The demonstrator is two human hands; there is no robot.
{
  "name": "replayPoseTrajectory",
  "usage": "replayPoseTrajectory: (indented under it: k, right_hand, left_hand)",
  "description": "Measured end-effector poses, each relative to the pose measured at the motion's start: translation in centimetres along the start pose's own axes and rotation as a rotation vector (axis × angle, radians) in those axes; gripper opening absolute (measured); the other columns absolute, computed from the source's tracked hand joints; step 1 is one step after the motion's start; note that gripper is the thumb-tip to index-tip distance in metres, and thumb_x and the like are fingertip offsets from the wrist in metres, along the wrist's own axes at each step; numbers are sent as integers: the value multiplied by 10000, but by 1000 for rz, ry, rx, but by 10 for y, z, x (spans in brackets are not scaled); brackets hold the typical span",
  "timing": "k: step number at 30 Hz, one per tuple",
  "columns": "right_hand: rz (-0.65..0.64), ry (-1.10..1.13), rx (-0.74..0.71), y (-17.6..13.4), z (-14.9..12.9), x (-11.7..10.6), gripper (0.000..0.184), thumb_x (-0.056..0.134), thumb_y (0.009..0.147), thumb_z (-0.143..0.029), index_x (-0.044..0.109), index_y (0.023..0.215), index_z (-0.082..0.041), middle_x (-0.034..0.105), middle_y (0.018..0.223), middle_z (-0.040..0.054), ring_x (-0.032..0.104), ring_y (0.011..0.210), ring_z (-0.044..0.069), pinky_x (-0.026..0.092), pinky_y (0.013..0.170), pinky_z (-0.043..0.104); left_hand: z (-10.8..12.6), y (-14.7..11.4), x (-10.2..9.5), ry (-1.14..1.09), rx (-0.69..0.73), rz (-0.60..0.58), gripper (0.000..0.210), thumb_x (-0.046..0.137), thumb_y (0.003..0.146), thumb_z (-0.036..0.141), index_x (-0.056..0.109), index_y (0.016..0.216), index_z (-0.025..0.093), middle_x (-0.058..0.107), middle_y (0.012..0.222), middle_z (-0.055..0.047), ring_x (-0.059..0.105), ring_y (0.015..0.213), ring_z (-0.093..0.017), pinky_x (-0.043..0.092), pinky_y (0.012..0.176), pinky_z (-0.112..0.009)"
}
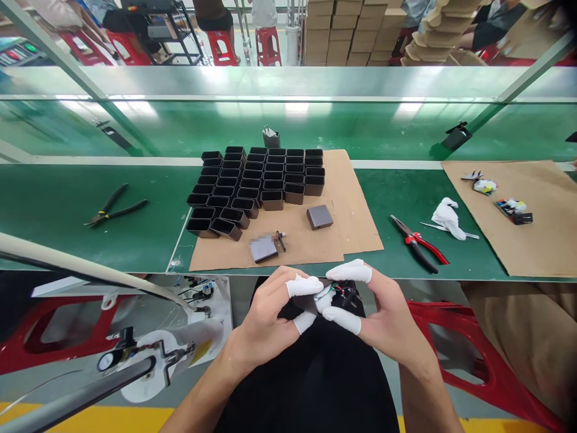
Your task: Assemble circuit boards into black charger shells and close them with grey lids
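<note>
1. Your left hand (273,310) pinches a dark casing (311,302); your right hand (387,310) grips a wired circuit assembly (346,294), both above your lap (315,373), near the green bench (135,240).
2. Best keep parts aligned, thin wires (336,287) untrapped, finger pressure light and even.

Green workbench (67,204), red stools (267,35), grey floor (174,388) with yellow stripe (135,416), stacked cartons (320,33) behind.

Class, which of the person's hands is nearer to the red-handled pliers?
Right. The right hand is below and left of the red-handled pliers in the picture; the left hand is farther left.
</note>
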State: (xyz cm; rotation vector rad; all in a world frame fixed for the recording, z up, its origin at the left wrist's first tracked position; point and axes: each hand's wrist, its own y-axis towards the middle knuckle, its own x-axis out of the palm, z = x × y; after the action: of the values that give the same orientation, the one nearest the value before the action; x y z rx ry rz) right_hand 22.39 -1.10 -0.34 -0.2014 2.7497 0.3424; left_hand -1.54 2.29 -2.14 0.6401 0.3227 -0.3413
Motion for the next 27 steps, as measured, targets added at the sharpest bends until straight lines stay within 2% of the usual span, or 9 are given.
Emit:
replayPoseTrajectory:
  k: [2,5,8,10,12,14,18,22,27]
  right_hand:
    - [-50,-109,-100,4,-3,-7,320,818,999,-238,721,1292,-322,790,1235,57,777,1078,235,661,904,378]
    - [-80,-377,-270,9,-8,-12,345,706,1027,-117,699,1334,-275,773,1304,102,739,1200,279,642,979,461]
    - [-67,-695,-463,13,-17,-11,261,640,988,-20,711,1139,-220,772,1231,142,694,1319,348,598,1094,567]
    - [-79,-828,-548,16,-24,-11,257,604,973,12,684,983,-231,766,1110,129,707,1283,348,589,1131,577]
    - [-131,-904,-565,21,-29,-11,292,564,981,23,654,913,-247,743,1003,101,726,1165,327,611,1096,557]
    - [-200,-963,-554,27,-30,-12,308,522,995,22,642,901,-246,721,963,94,712,1034,311,637,993,533]
    - [-275,-1009,-573,41,-20,-15,300,466,1003,14,627,906,-221,664,895,84,627,836,275,602,773,455]
    - [-310,-1012,-582,52,-6,-20,282,484,948,28,583,881,-228,608,858,54,572,769,246,517,692,404]
    - [-312,-964,-601,57,2,-27,286,517,854,48,549,878,-235,574,849,31,552,752,227,463,687,370]
  left_hand:
    - [1,3,-4,-6,-10,-25,500,767,886,11,732,1318,258,809,1123,-106,797,1072,-263,660,899,-376]
    - [4,5,-11,-17,-38,-98,537,723,944,23,702,1415,281,795,1172,-114,790,1022,-241,658,881,-365]
    - [7,4,-15,45,-43,-156,580,689,966,36,663,1485,293,763,1100,-91,739,914,-220,631,817,-344]
    - [7,4,-16,109,-40,-162,568,662,964,30,658,1475,276,733,1041,-77,707,881,-221,605,791,-341]
    - [6,4,-16,161,-27,-171,556,621,940,-2,659,1435,248,688,977,-61,657,832,-217,572,753,-337]
    - [2,4,-17,193,-20,-188,534,594,910,-26,660,1374,229,634,936,-48,603,799,-214,538,726,-336]
    - [-10,9,-15,211,-23,-229,481,544,876,-59,643,1251,224,607,986,-55,580,831,-215,495,741,-334]
    - [-18,19,-13,222,-15,-284,462,526,857,-71,628,1192,229,610,1006,-49,591,837,-208,463,710,-311]
    - [-19,32,-14,252,1,-324,429,529,865,-66,626,1155,234,619,977,-33,615,816,-197,463,683,-296]
